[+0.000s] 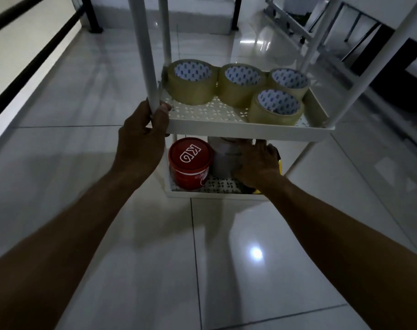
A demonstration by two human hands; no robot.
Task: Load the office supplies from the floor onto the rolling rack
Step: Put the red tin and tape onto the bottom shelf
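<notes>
Head view, nearest first: two bare forearms reaching forward over glossy white floor tiles (155,270). Left hand (140,141) wrapped around the white corner post (150,75) of the white perforated rolling rack (226,129), thumb on the middle tray's corner, steadying it. Right hand (257,167) reaching into the bottom tray, fingers curled round a grey cylindrical roll (223,160), just beside a red lidded tub with white lettering (189,163); something yellow (280,167) partly hidden behind the hand. Four rolls of tan packing tape (236,90) standing close together on the middle tray.

Probably best to keep the post braced so the rack cannot roll, slide the grey roll fully inside the rim, then release. Both arms extended, right wrist bent downward.
</notes>
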